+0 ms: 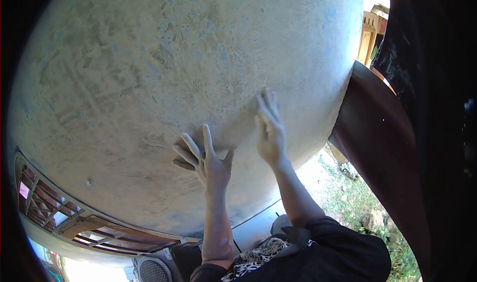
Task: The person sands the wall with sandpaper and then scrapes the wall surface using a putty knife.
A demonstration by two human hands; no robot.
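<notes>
A wall [144, 78] with worn, patchy grey-beige paint and bluish specks fills most of the view. Against its lower middle part, my left hand [208, 165] has its fingers spread wide, with nothing in it. Farther right and a little higher, my right hand [271, 133] reaches to the wall surface, its fingers stretched out and slightly blurred, holding nothing visible. Both hands look pale and dusty. A shadow lies on the wall between them.
At lower left is a wooden lattice window or vent [117, 236], near a round-grilled speaker [154, 270]. A small knob [89, 183] sticks out of the wall. On the right hangs a dark brown panel [372, 128], beside grass and stones [375, 220] outside. Tiled floor [256, 227] shows below.
</notes>
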